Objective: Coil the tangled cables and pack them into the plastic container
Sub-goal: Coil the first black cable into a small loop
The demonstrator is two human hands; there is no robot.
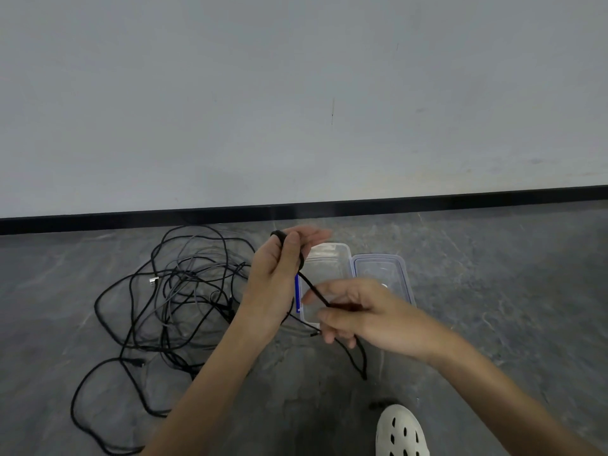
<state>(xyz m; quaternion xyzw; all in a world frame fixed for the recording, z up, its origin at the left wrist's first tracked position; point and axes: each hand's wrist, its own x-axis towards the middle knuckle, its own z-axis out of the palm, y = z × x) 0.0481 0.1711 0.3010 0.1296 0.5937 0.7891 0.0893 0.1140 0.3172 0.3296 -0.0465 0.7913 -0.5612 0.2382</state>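
A black cable (pixel 312 287) runs taut between my two hands above the floor. My left hand (pixel 279 274) is raised and grips loops of it, with a black turn showing over the thumb. My right hand (pixel 355 314) pinches the same cable lower down, and its loose end hangs down to the floor near my foot. Behind my hands stands the clear plastic container (pixel 332 258), open and partly hidden. A tangle of black and grey cables (pixel 174 291) is spread over the floor to the left.
The container's clear lid (pixel 381 271) with a blue rim lies flat just right of the container. A white perforated shoe (pixel 401 432) is at the bottom edge. The grey floor meets a black skirting board (pixel 427 202) and a pale wall behind.
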